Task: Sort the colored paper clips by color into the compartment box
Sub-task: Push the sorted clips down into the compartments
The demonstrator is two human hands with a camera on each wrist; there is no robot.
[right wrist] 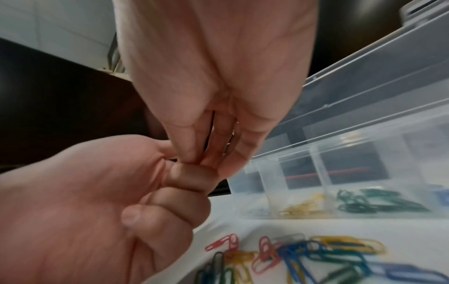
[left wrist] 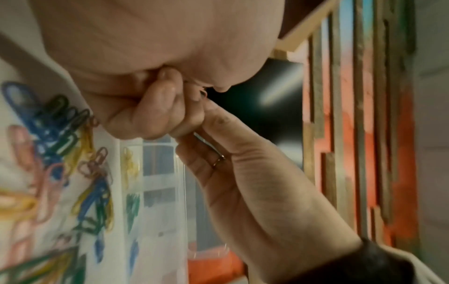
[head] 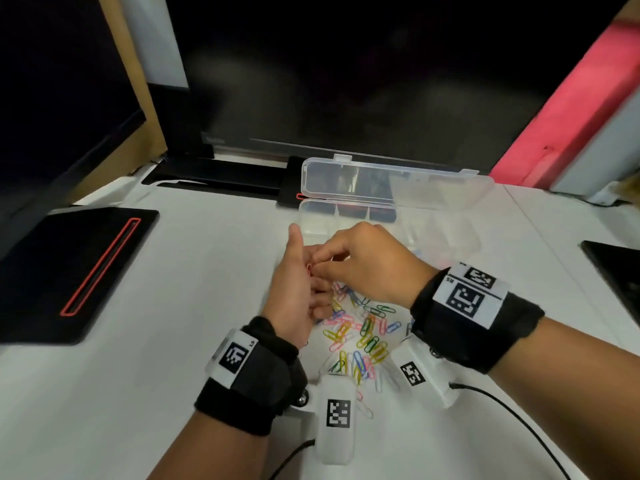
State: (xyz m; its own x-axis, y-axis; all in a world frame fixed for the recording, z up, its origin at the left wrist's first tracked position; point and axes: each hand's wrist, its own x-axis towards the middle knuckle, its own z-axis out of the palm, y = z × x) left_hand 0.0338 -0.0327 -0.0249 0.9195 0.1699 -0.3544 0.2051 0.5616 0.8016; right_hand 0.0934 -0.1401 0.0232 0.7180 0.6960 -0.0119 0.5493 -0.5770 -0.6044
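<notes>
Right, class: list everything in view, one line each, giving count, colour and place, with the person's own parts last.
paper clip pile: many, mixed colours, on the table between the wrists
red paper clip: one, between both hands' fingertips
compartment box: one, clear, lid open, behind the hands
sorted clips: yellow and green, in adjoining compartments
table: one, white
black pad: one, red-lined slot, far left
wrist cameras: two, white, under the wrists
left hand: thumb up
right hand: fingers curled, pinching
</notes>
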